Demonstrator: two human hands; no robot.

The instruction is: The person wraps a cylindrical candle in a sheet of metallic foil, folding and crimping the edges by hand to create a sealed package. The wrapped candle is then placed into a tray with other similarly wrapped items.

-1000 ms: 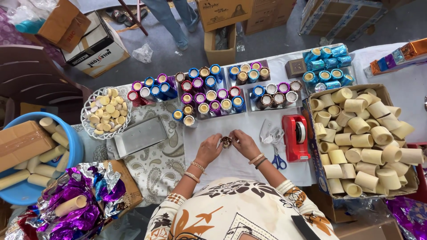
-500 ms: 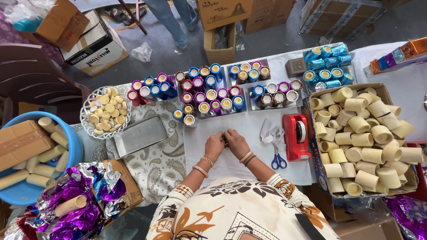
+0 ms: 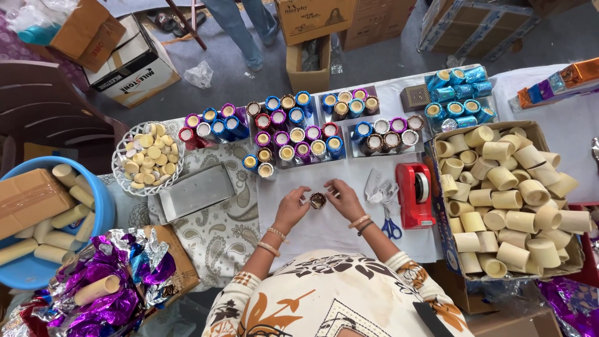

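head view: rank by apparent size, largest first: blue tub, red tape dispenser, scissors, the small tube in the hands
1. Blue tub, though partly cut off by the frame edge.
2. Red tape dispenser.
3. Scissors, clearly smaller than the dispenser, blades partly under clear wrap.
4. Small tube, held between left hand and right hand.

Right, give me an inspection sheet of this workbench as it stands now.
Surface: table under white sheet and patterned cloth.
Job's things: small foil-wrapped tube, upright, open end up, between both hands.
Clutter: rows of foil-wrapped tubes; box of bare cardboard tubes; basket of discs; metal tray; red tape dispenser; blue-handled scissors; purple foil.
Grippers: left hand and right hand touching the tube.
Cables: nothing seen.
Surroundings: cardboard boxes, blue tub, a person's legs.
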